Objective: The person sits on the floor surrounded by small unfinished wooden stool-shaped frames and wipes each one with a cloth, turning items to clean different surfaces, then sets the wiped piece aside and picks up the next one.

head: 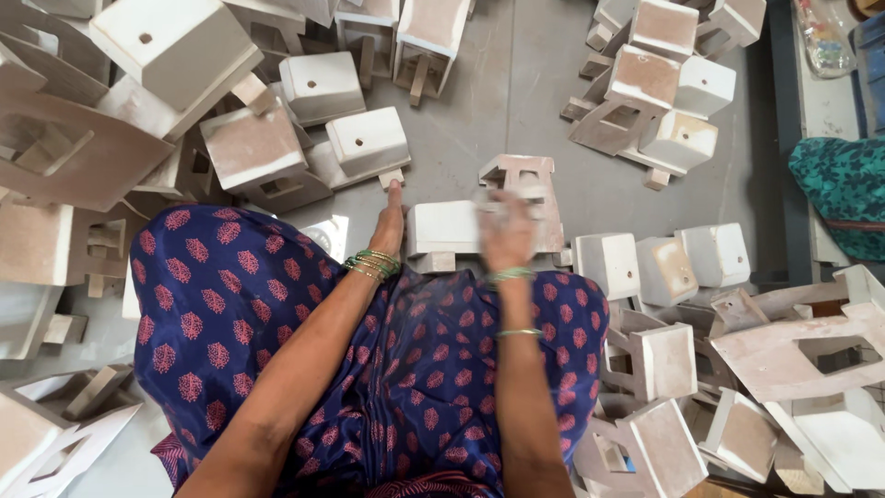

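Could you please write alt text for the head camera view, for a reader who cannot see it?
A seated person's left hand steadies a white box-shaped block on the grey floor while the blurred right hand rubs it. Many similar white blocks lie piled around.

The white block (444,229) under the left hand (389,226) and right hand (507,235) looks matt, chalky, painted wood. The far-right pieces (645,78) show raw brownish faces. The floor (516,101) is smooth grey. The lap cloth (221,295) is soft printed cotton; the bangles (373,263) shine.
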{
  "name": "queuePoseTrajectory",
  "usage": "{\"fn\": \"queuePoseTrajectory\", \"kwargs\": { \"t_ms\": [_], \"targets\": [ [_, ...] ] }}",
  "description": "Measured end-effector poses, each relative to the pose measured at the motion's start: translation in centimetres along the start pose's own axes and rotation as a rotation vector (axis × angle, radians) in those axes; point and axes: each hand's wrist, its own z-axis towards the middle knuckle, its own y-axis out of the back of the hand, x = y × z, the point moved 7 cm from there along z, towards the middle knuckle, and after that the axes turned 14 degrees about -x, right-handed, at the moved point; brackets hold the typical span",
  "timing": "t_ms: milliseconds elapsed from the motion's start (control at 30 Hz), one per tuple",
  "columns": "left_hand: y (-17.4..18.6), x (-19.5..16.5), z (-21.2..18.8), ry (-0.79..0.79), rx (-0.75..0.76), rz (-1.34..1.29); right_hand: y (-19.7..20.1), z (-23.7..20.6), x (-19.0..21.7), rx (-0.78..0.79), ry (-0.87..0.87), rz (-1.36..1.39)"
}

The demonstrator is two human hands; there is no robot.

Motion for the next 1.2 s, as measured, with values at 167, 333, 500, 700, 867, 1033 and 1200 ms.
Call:
{"fn": "queuePoseTrajectory", "kwargs": {
  "t_ms": [167, 333, 500, 700, 867, 1033, 1200],
  "targets": [
    [0.5, 0.4, -0.3, 0.101, 0.004, -0.136, -8.3, -4.7, 4.0, 0.236, 0.366, -0.281],
    [1.5, -0.8, -1.6, 0.119, -0.113, -0.06, -6.5, -2.4, 0.2, 0.148, 0.377, -0.329],
    [1.6, -1.3, -1.6, 0.049, -0.152, 0.063, -6.8, -0.7, -0.5, 0.136, 0.259, -0.464],
    [1.8, -1.1, -0.5, -0.057, -0.152, 0.029, -8.7, -3.7, 4.6, 0.539, 0.077, -0.034],
    [0.8, -0.4, -1.0, 0.042, -0.066, -0.062, -1.1, -0.4, 3.7, 0.434, 0.037, -0.216],
    [0.5, -0.6, -1.3, 0.005, -0.058, -0.008, -1.9, -1.2, 6.2, 0.415, 0.12, -0.212],
    [1.3, -1.3, -0.8, -0.085, -0.071, -0.085, -4.5, -3.0, 8.2, 0.425, 0.256, -0.043]
  ]
}}
